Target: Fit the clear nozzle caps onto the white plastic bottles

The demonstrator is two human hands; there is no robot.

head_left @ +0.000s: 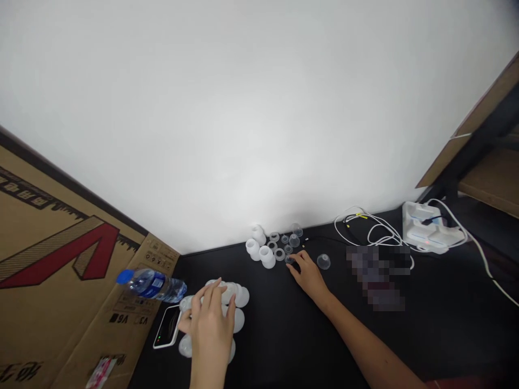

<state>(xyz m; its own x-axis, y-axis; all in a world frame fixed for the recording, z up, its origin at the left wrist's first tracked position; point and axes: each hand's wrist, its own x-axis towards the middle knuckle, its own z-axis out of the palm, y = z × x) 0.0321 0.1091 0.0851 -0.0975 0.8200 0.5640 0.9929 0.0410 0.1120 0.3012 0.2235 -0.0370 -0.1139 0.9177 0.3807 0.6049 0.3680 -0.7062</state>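
My left hand [211, 313] is over a cluster of white rounded bottles [239, 320] at the lower middle, fingers apart and bent; it covers part of them. At a small clear nipple-like piece [289, 259], my right hand [305, 273] has its thumb and index finger on either side, a small gap between the tips. Beside it lie translucent rings [279, 254] and more clear pieces [294, 240]. Three white open-necked bottles [267, 257] stand left of the rings. A clear dome [323, 261] lies right of my right hand.
On the left are a water bottle [156, 285], a phone [167, 326] and a large cardboard box [57, 270]. A white power strip [432, 227] with looped white cables [383, 233] is at the right, near a blurred-out item [377, 275]. A white wall rises behind.
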